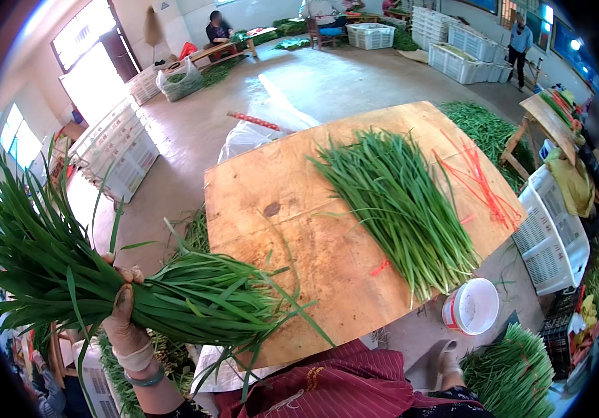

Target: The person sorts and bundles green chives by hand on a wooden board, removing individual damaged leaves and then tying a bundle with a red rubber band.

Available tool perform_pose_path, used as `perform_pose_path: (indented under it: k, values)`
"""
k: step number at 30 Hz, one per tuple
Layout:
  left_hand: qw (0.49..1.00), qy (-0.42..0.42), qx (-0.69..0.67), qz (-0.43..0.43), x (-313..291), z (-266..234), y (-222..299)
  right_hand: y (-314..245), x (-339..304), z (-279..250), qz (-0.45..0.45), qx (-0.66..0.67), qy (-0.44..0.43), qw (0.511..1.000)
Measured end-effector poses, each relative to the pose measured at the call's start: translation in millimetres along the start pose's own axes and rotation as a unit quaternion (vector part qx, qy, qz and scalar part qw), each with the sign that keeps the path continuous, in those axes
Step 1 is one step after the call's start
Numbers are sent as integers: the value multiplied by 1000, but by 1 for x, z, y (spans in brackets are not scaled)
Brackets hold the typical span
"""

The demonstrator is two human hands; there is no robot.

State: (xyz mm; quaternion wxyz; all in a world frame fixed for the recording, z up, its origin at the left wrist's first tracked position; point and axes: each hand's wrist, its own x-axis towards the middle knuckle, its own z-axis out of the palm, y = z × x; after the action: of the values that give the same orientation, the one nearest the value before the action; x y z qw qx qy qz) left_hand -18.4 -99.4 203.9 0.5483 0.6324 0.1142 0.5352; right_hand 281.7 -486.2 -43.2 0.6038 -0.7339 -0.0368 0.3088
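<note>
Greens (400, 205) on wdn tbl (251, 195), crates (125, 171) on flr (327, 80).

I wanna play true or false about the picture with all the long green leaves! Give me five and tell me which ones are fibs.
1. The left hand is gripping a bunch of green leaves. True.
2. The red strings lie on the left part of the wooden board. False: they lie on its right part, beyond the flat pile of leaves.
3. The white bucket stands on top of the board. False: it is off the board, just past its lower right edge.
4. The flat pile of leaves rests on the board. True.
5. The person's right hand is holding the pile down. False: no hand is on it, and the right hand is out of view.
</note>
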Motion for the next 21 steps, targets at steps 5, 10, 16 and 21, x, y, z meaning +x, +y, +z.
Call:
perform_pose_path:
  k: [5,10,16,21]
  values:
    - [999,26,30,8,-8,-2,10,71,35,51,58,-110,-87,988]
    - [998,42,55,2,-8,-11,3,124,68,89,74,-205,-121,968]
    - [998,14,60,-29,3,-23,0,180,104,131,89,-289,-160,940]
    - [993,89,25,-69,13,-25,-12,214,124,156,97,-329,-181,922]
